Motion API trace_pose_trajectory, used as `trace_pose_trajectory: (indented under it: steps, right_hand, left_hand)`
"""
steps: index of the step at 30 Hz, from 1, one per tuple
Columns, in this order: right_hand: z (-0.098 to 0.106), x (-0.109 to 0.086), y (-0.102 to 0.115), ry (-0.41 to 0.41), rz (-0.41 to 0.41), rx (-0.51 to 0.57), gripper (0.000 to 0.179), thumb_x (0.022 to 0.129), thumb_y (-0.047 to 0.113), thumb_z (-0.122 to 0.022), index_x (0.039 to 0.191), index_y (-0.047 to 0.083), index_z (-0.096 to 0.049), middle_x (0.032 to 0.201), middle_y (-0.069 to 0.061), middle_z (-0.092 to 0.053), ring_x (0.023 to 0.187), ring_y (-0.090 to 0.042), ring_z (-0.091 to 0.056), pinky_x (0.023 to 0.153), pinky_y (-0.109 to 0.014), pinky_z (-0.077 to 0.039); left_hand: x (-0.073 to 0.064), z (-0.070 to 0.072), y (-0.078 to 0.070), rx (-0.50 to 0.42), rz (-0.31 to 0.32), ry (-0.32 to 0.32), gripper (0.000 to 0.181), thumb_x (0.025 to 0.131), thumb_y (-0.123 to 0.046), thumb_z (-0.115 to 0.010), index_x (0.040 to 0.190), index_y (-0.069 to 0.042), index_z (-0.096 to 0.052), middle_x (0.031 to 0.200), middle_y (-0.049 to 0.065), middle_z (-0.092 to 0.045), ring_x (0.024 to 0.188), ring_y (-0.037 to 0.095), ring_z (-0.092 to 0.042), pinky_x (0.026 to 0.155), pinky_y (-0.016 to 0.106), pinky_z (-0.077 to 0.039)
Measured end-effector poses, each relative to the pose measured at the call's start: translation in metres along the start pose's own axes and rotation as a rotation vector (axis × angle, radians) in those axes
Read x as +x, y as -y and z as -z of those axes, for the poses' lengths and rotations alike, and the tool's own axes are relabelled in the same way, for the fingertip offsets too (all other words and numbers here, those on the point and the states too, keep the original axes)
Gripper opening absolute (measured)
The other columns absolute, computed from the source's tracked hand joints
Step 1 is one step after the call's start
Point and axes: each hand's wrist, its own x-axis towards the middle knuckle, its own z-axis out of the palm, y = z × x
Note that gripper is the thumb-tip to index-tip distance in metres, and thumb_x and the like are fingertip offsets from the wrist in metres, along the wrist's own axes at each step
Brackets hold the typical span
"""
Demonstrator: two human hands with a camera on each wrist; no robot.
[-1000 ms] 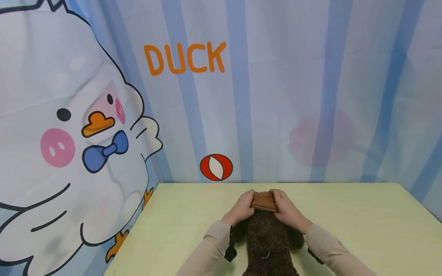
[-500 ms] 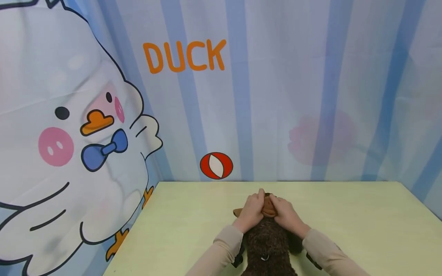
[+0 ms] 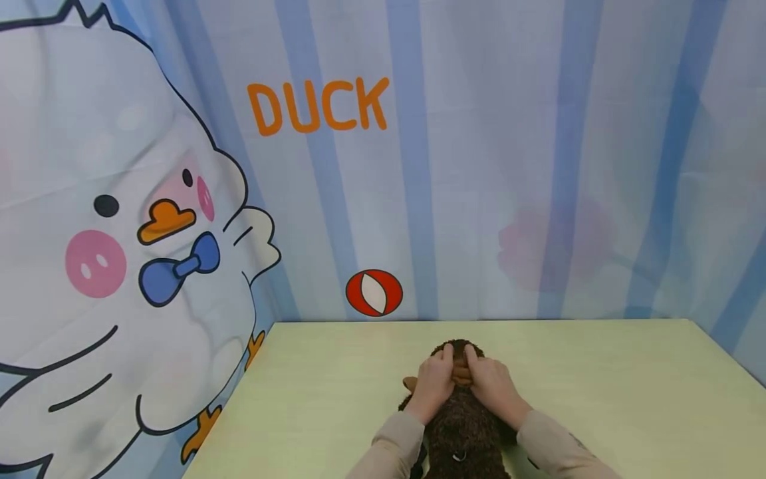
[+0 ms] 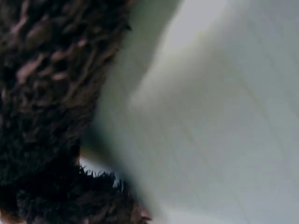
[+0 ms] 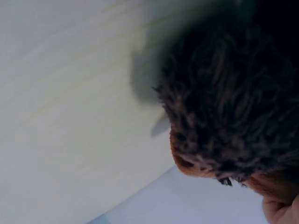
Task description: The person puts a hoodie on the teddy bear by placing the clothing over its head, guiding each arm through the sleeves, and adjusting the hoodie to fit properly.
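A dark brown furry plush toy (image 3: pixel 463 426) lies on the pale yellow table, its lower end cut off by the head view's bottom edge. My left hand (image 3: pixel 435 384) and my right hand (image 3: pixel 492 389) grip its far end from both sides, thumbs close together over a smooth tan part (image 3: pixel 461 376). Beyond the thumbs, more dark fur shows, and a small tan tip sticks out left of my left hand. The left wrist view has only fur (image 4: pixel 46 84) beside the tabletop. In the right wrist view, fingers (image 5: pixel 280 210) hold tan cloth below the fur.
The pale yellow table (image 3: pixel 628 386) reaches back to a striped blue-and-white curtain (image 3: pixel 479 166). A large white duck is printed on it at left, with the word DUCK and a red ball beside it.
Both hands have drawn closer together over the tan part and come slightly nearer. The tan part now looks squeezed narrower, and dark fur has come into sight beyond it.
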Motion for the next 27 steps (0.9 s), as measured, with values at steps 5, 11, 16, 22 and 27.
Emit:
trace_pose_trajectory:
  steps: [5,11,16,22,27]
  right_hand:
    - [0.005,0.000,-0.002,0.012,-0.035,-0.068,0.047,0.062,0.002,-0.074,0.103,0.001,-0.051,0.077,-0.011,-0.054,0.062,-0.022,-0.050,0.052,-0.032,-0.041]
    - [0.016,-0.003,-0.015,0.134,-0.011,0.124,0.060,0.064,-0.006,-0.071,0.119,0.002,-0.048,0.112,-0.017,-0.048,0.099,-0.031,-0.049,0.075,-0.043,-0.045]
    - [0.022,0.000,-0.026,0.265,0.024,0.324,0.065,0.063,-0.016,-0.061,0.124,0.001,-0.043,0.117,-0.015,-0.045,0.103,-0.028,-0.048,0.080,-0.042,-0.044]
    - [0.017,0.001,-0.027,0.197,0.083,0.186,0.051,0.058,-0.011,-0.068,0.103,0.008,-0.050,0.094,-0.003,-0.052,0.084,-0.017,-0.049,0.069,-0.035,-0.044]
    - [0.008,-0.008,-0.022,0.077,0.060,0.072,0.044,0.056,-0.009,-0.071,0.088,0.011,-0.048,0.074,0.001,-0.053,0.062,-0.013,-0.046,0.053,-0.028,-0.036]
  left_hand:
    - [-0.006,0.008,0.012,-0.065,-0.019,0.025,0.044,0.073,-0.011,-0.071,0.110,-0.008,-0.049,0.094,0.005,-0.048,0.081,0.016,-0.048,0.068,0.024,-0.043]
    - [-0.010,0.021,0.030,-0.225,-0.092,0.204,0.051,0.079,-0.005,-0.063,0.125,-0.007,-0.041,0.115,0.010,-0.042,0.103,0.022,-0.045,0.081,0.029,-0.044]
    - [-0.009,0.024,0.034,-0.211,-0.126,0.217,0.043,0.073,0.002,-0.061,0.113,-0.006,-0.046,0.103,0.006,-0.049,0.091,0.017,-0.048,0.078,0.026,-0.044]
    - [-0.008,0.019,0.025,-0.032,-0.143,0.143,0.027,0.072,-0.004,-0.067,0.089,-0.011,-0.048,0.086,0.000,-0.051,0.076,0.014,-0.047,0.062,0.024,-0.039]
    - [-0.011,0.014,0.017,0.140,-0.147,0.047,0.021,0.076,-0.017,-0.068,0.089,-0.017,-0.052,0.089,-0.002,-0.052,0.070,0.015,-0.049,0.055,0.025,-0.034]
